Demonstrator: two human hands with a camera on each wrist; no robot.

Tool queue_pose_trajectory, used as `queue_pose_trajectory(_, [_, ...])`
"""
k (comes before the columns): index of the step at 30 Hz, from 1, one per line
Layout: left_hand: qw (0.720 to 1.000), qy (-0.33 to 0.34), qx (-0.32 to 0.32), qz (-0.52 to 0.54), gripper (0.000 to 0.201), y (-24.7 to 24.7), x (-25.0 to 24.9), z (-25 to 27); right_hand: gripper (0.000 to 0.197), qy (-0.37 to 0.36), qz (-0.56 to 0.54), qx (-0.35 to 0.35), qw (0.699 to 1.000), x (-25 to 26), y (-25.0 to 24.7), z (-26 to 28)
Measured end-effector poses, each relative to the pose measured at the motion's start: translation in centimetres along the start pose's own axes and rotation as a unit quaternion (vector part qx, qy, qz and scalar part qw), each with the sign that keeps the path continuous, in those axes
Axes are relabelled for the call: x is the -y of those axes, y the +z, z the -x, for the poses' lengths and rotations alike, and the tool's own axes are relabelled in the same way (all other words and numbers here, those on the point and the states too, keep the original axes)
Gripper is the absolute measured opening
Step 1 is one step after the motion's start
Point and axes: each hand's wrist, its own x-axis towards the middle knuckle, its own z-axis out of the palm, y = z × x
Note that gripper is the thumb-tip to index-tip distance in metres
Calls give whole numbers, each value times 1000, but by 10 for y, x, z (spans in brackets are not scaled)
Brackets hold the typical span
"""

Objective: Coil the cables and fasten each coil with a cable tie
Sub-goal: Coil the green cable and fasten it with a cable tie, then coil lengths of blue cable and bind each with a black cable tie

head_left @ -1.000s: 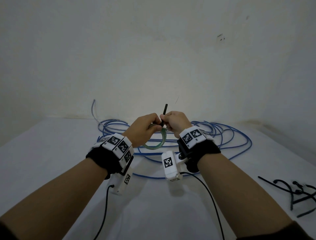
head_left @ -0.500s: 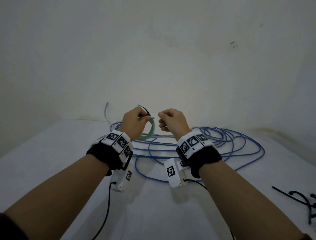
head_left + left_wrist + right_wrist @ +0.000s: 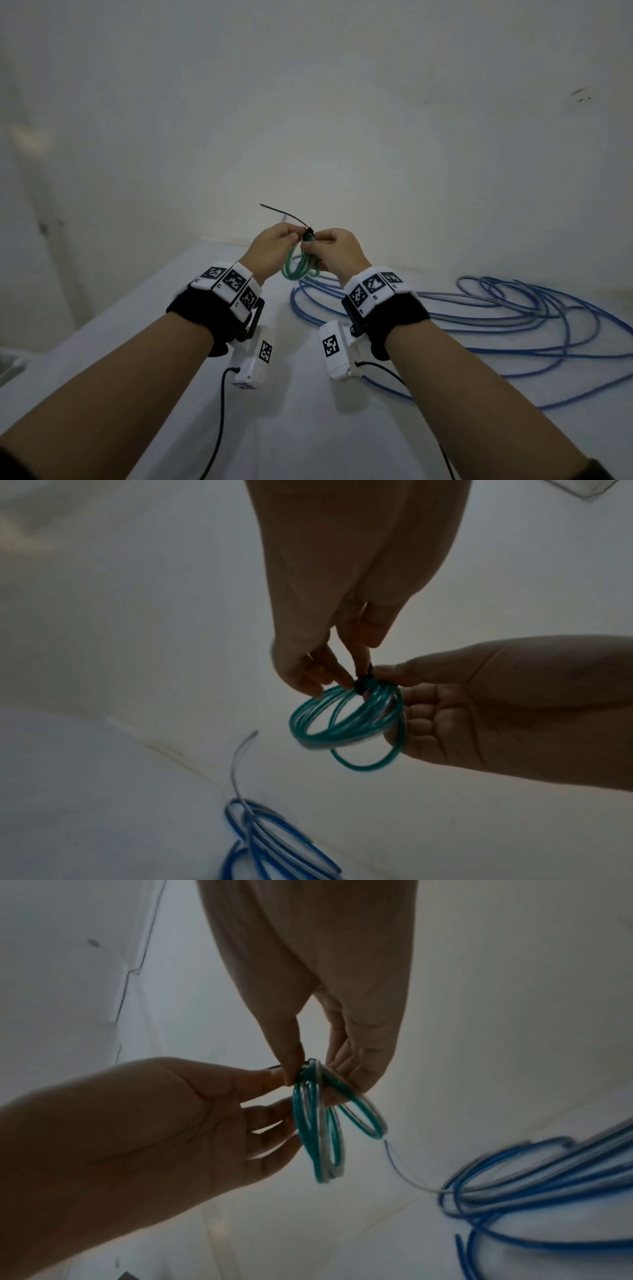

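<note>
In the head view, both hands are raised above the white counter [image 3: 102, 342], meeting over its far part. The left hand [image 3: 270, 248] and the right hand [image 3: 337, 251] each pinch the top of a small green coil [image 3: 299, 270], which hangs between them in the air. A black cable tie [image 3: 291, 216] is cinched round the top of the coil, its free tail sticking up and to the left. The blue cable [image 3: 513, 315] lies loose in wide, untidy loops on the counter toward its right edge. So one coil looks fastened or nearly so, and the blue cable is yet to be coiled and tied; the tail may want a last pull.

In the left wrist view, the left hand's fingertips [image 3: 346, 681] close on the tie's black head [image 3: 361, 685] at the top of the coil, while the right hand's thumb presses the same spot from the other side. The coil is several turns of thin, glossy teal cable, with one turn sagging lower than the others.

In the right wrist view, the right hand's thumb and fingers clamp the bunched top of the coil; the turns fan out below, so the binding seems not fully snug.
</note>
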Motion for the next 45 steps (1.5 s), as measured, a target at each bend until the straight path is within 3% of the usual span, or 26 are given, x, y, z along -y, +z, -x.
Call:
queue_pose_trajectory(3, [992,1,-42,-119,25,-34,20,-15,19,35,-91,41,994,1,23,-16])
queue_pose_trajectory(5, [987,-46,-50,-144,37,-58,32,-22,11,54,-149,77,984,1,45,-26])
queue_pose_trajectory(9, [990,-123,-70,-31,28,-97,59,-34,15,97,-204,105,969,-7,95,-51])
queue_pose_trajectory(14, [973,-146,-146,-104,17,-137,93,-53,2,139,-53,144,978,-28,146,-77])
queue_pose_trajectory(16, [964,-164,-151,-148,8,-148,102,-57,16,146,-27,137,979,-37,161,-90])
queue_pose_trajectory(17, [958,-176,-150,-170,13,-153,107,-59,20,149,-12,136,979,-41,169,-96])
queue_pose_trajectory(19, [949,-200,-135,-202,22,-160,115,-63,20,155,21,147,977,-48,181,-103])
queue_pose_trajectory(22, [934,-244,-87,-248,4,-165,125,-63,19,157,74,157,972,-61,192,-108])
queue_pose_trajectory(25, [917,-259,-51,-298,19,-167,134,-62,7,156,114,189,963,-72,197,-109])
queue_pose_trajectory(28, [913,-263,-29,-311,24,-164,139,-59,12,152,151,194,957,-76,197,-106])
queue_pose_trajectory(31, [899,-267,17,-348,32,-156,130,-55,32,133,192,196,952,-73,187,-104])
queue_pose_trajectory(34, [881,-234,39,-409,42,-144,113,-51,8,142,185,205,951,-65,164,-100])
queue_pose_trajectory(35, [880,-217,37,-422,42,-140,105,-51,11,143,178,203,952,-61,155,-99])
queue_pose_trajectory(37, [889,-172,35,-422,37,-126,88,-50,30,136,182,195,954,-52,128,-93])
queue_pose_trajectory(45, [940,-49,115,-317,24,-18,24,-34,20,98,288,130,944,-31,-15,-45])
